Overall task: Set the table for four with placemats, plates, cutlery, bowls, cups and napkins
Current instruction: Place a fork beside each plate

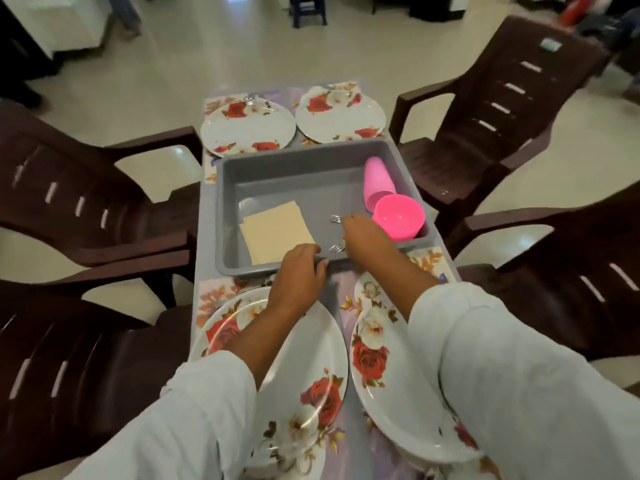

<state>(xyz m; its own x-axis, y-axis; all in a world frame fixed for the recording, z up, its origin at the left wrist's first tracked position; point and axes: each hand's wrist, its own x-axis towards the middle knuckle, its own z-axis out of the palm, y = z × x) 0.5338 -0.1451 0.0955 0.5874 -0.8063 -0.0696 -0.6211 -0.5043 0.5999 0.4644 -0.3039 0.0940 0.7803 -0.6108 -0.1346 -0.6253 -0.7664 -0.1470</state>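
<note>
A grey tray (277,161) sits mid-table. It holds beige napkins (275,230), stacked pink cups (377,183) lying on their side, pink bowls (400,216) and forks (335,219). My left hand (299,271) grips the tray's near rim. My right hand (363,235) reaches into the tray and closes on forks; tines stick out to its left at two places. Four white rose-patterned plates lie on floral placemats: far left (247,128), far right (341,114), near left (301,375) and near right (388,375). A small metal utensil (250,100) rests on the far-left plate.
Four dark brown plastic chairs surround the narrow table: far left (86,188), near left (69,358), far right (502,109), near right (571,271). A blue stool (308,8) stands on the tiled floor beyond.
</note>
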